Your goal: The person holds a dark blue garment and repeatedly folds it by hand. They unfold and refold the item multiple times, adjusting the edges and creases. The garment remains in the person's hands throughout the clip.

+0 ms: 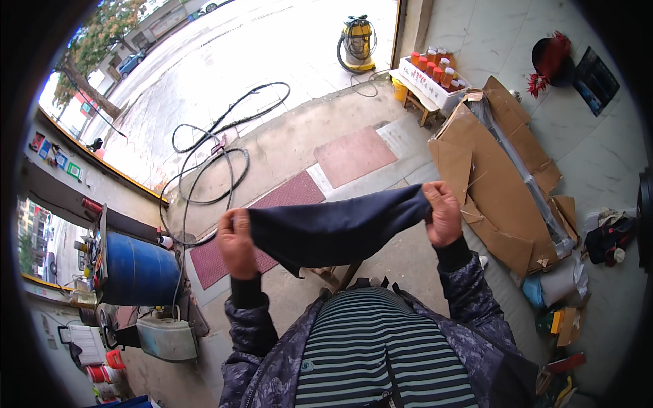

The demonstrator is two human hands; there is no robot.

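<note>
Pinched between thumb and bent fingers of the left hand (236, 245), one upper corner of a dark cloth (333, 234); pinched likewise in the right hand (442, 214), the opposite upper corner, a little higher in view. Gripped at both ends with hands well apart, presumably to hold the fabric spread out; slightly slack along the middle, with lower edge hanging loose and a pointed lower corner near the left hand. In mid-air ahead of the striped shirt (381, 340), above the floor (401, 262), perhaps for room to handle the full width.

Just below the cloth's lower edge, partly hidden, a wooden piece (350, 275), too covered to identify. Farther out, a dark red mat (211, 262) and a pink mat (354, 156) toward the floor's outer edge, probably for feet at the doorway. Across that edge, a black hose (238, 170) in loose loops. To the right, flattened cardboard (496, 197); beyond its far end, red-lidded jars (430, 68) in a white crate (425, 83) on a wooden stool (427, 112), likely so placed for lift off the floor.
</note>
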